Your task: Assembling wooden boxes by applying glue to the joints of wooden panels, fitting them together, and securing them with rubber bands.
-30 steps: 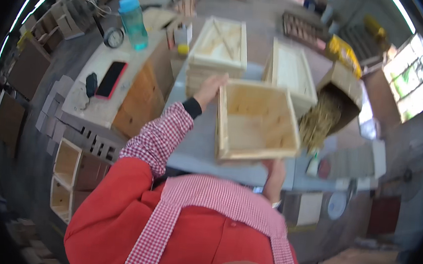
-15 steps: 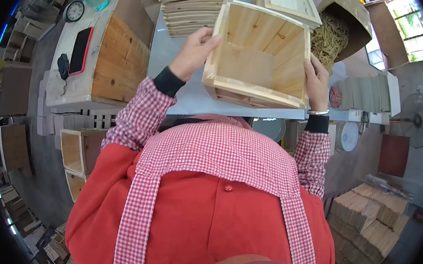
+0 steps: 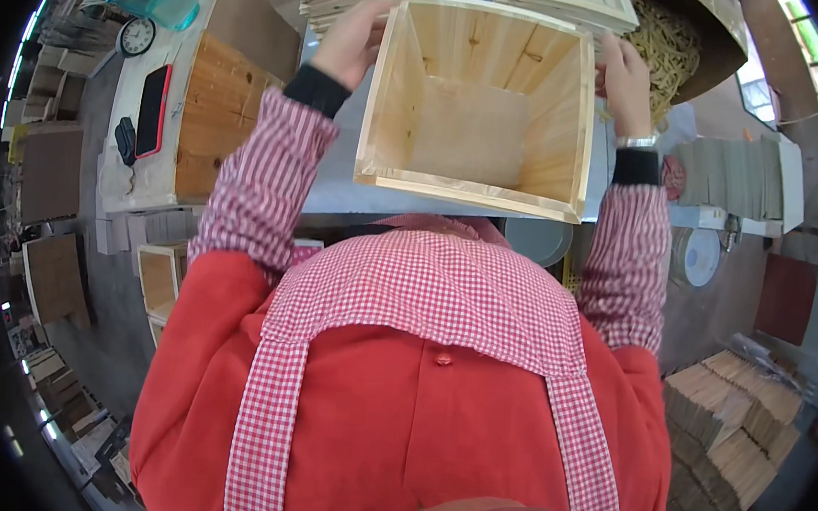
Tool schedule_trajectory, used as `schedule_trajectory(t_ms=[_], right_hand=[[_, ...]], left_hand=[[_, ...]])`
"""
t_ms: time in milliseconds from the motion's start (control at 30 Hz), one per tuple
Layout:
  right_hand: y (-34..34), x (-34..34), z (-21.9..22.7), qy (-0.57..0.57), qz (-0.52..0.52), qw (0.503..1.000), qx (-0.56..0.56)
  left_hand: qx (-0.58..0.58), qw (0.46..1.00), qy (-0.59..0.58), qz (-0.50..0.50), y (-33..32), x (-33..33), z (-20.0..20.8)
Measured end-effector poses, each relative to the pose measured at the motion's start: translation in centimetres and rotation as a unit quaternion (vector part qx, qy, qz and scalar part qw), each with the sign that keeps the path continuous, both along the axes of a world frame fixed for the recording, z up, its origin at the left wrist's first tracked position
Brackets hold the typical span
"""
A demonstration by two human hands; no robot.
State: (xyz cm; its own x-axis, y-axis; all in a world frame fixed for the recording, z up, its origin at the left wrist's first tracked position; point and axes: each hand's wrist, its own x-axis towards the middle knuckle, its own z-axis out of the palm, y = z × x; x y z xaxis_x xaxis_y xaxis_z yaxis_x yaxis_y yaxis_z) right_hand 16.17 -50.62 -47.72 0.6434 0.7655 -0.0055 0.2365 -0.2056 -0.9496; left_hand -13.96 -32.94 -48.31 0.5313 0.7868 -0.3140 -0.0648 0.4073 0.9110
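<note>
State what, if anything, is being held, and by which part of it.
An open wooden box, apparently, by its sides near the far corners: left grip at the left side, right grip at the right. How firmly cannot be told.

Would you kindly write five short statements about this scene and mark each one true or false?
1. The open side of the wooden box faces the camera. True.
2. The phone lies left of the box. True.
3. The left hand rests on the phone. False: it is at the box's left side.
4. The right hand is at the box's right side. True.
5. The blue bottle is right of the box. False: it is on the left, near the round clock.
</note>
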Motion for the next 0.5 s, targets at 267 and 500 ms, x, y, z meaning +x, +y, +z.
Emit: schedule_trajectory(t_ms=[267, 500], right_hand=[[3.1, 3.6, -4.4, -0.021, 0.074, 0.992, 0.104], [1.2, -1.2, -3.4, -0.145, 0.126, 0.972, 0.135]], left_hand=[[0.269, 0.963, -0.008, 0.006, 2.7, 3.3, -1.8], [0.039, 0.991, -0.124, -0.025, -1.9, -2.0, -0.8]])
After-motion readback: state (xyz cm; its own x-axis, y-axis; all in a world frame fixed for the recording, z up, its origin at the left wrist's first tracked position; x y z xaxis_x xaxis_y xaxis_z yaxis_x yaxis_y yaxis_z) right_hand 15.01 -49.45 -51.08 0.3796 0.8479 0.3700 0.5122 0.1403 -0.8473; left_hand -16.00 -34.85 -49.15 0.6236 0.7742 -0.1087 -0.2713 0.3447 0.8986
